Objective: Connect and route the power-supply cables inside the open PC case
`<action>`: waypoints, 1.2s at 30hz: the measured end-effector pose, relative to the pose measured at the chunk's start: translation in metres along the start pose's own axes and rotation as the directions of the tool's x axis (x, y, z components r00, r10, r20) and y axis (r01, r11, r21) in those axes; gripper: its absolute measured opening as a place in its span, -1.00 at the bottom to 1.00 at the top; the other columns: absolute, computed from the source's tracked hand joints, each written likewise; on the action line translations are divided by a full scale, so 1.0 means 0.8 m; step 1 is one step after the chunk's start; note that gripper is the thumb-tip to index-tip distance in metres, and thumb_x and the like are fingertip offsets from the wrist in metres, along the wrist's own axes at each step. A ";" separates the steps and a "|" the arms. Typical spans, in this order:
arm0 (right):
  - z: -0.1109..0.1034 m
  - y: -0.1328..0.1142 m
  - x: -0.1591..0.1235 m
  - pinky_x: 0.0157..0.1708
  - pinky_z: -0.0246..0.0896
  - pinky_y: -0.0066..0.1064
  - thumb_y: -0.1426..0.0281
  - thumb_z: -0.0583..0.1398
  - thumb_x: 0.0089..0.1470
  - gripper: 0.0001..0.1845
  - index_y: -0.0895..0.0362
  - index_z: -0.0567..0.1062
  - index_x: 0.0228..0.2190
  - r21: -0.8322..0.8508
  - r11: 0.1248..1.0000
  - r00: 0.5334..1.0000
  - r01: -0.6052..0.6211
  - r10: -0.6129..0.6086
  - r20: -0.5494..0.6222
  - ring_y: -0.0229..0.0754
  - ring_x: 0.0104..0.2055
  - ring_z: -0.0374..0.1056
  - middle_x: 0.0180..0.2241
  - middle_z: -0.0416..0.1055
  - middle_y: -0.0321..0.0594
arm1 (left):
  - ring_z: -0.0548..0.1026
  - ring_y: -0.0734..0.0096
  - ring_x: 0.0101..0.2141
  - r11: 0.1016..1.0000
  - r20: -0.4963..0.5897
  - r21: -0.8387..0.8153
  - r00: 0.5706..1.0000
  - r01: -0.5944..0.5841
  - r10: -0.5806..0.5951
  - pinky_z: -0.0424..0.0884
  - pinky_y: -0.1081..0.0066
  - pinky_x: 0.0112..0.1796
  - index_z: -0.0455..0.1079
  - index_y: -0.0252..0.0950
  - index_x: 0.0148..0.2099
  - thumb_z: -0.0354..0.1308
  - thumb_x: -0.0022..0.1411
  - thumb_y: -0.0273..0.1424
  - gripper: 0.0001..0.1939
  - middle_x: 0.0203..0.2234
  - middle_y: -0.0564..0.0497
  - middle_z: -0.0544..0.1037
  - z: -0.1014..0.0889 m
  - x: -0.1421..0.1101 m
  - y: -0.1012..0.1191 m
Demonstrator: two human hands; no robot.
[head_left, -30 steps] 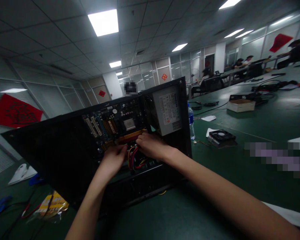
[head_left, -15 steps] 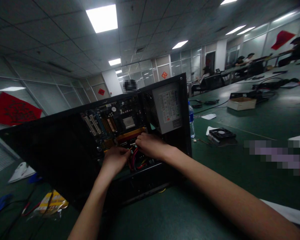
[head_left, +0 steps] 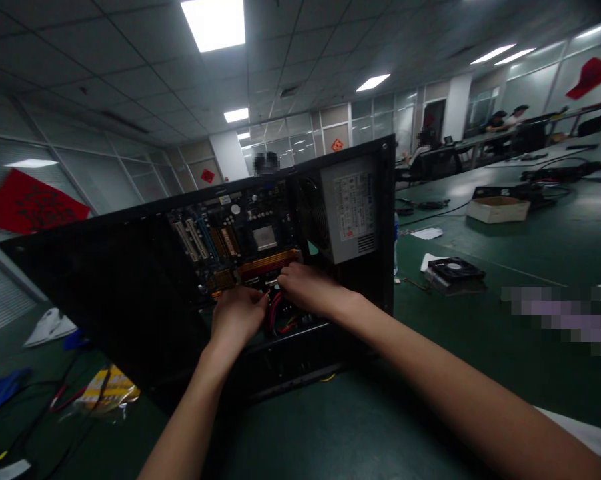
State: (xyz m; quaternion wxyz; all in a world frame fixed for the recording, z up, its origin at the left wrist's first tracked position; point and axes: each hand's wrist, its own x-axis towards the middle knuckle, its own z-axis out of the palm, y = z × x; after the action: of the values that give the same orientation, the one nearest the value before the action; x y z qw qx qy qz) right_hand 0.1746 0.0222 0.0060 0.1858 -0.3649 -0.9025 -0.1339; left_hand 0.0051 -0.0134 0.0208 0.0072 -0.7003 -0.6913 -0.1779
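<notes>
An open black computer case stands on the green table in front of me, its inside facing me. Within it are the motherboard and, at upper right, a grey power supply. My left hand is closed at the lower edge of the board, thumb and index finger pinching a thin cable. Close beside it, my right hand has its fingers curled by the board's memory slots; what they grip is hidden. Between and below both hands hangs a loop of red and black cables.
To the right of the case lie a cooling fan with heatsink, an open cardboard box and a partly hidden plastic bottle. A yellow plastic packet and loose cables lie at left. People sit at far tables.
The view has shifted slightly, so the case and hands appear a little further right. Both hands stay at the board's lower edge; the left fingertips have turned slightly with the thin cable.
</notes>
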 end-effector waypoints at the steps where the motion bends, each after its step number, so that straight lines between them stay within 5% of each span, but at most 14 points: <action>1: 0.001 0.000 0.000 -0.24 0.13 -0.39 0.57 0.10 0.17 -0.84 0.26 0.49 -0.26 0.014 1.000 1.000 0.008 -0.008 0.010 -0.13 -0.16 0.30 -0.23 0.43 -0.08 | 0.55 0.24 -0.30 1.000 0.004 0.000 1.000 0.000 0.000 0.26 0.40 -0.40 0.60 -0.14 -0.26 0.06 0.21 -0.19 -0.71 -0.34 -0.05 0.65 0.002 0.001 0.000; 13: -0.019 -0.006 -0.001 -0.14 0.18 -0.36 0.57 0.03 0.23 -0.81 0.26 0.44 -0.20 -0.103 0.991 0.996 -0.081 0.083 0.021 -0.11 -0.09 0.29 -0.15 0.37 -0.02 | 0.56 0.25 -0.22 0.993 -0.007 -0.115 1.000 -0.004 0.003 0.31 0.42 -0.33 0.59 -0.14 -0.20 0.11 0.19 -0.22 -0.74 -0.27 -0.05 0.65 0.011 0.008 -0.013; 25: -0.002 -0.008 0.020 -0.31 0.24 -0.37 0.51 0.02 0.24 -0.81 0.23 0.38 -0.16 -0.060 0.997 0.990 -0.039 0.047 0.135 -0.13 -0.20 0.42 -0.09 0.33 -0.03 | 0.52 0.31 -0.39 0.988 0.052 -0.099 0.990 -0.122 0.128 0.20 0.43 -0.42 0.55 -0.20 -0.39 0.02 0.19 -0.37 -0.74 -0.42 -0.05 0.63 0.008 0.004 -0.013; 36: 0.003 -0.010 0.022 -0.25 0.27 -0.36 0.56 -0.03 0.24 -0.77 0.26 0.37 -0.14 -0.113 0.993 0.993 -0.026 0.038 0.114 -0.11 -0.16 0.42 -0.09 0.33 0.02 | 0.55 0.27 -0.28 0.983 0.016 -0.112 0.988 -0.148 0.150 0.29 0.40 -0.33 0.56 -0.19 -0.28 0.02 0.23 -0.33 -0.74 -0.32 -0.09 0.64 0.011 0.002 -0.013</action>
State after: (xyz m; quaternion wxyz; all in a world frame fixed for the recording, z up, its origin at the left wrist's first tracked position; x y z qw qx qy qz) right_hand 0.1566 0.0280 0.0109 0.1147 -0.3962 -0.8969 -0.1594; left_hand -0.0028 -0.0093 0.0105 -0.0269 -0.7515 -0.6260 -0.2063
